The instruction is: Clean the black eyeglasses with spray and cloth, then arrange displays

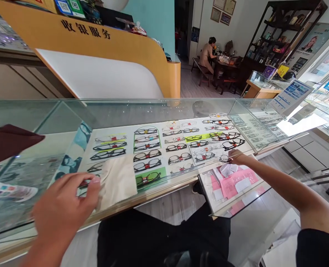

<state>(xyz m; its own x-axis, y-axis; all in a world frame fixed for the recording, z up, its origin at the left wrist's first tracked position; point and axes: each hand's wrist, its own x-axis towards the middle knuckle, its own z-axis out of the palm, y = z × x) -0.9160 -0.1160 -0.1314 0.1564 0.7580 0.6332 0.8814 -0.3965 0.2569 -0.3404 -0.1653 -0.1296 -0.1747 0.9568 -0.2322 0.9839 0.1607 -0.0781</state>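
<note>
My left hand rests on the glass top of a display case, fingers pinched on the edge of a beige cleaning cloth that lies flat on the glass. My right hand reaches inside the case at its right end, fingers closed on a pair of glasses at the edge of the display trays. Several rows of spectacle frames lie on white and green trays under the glass.
A pulled-out drawer below the right hand holds pink and white papers. A dark red cloth lies at far left. An orange counter stands behind; a person sits at a table at the back.
</note>
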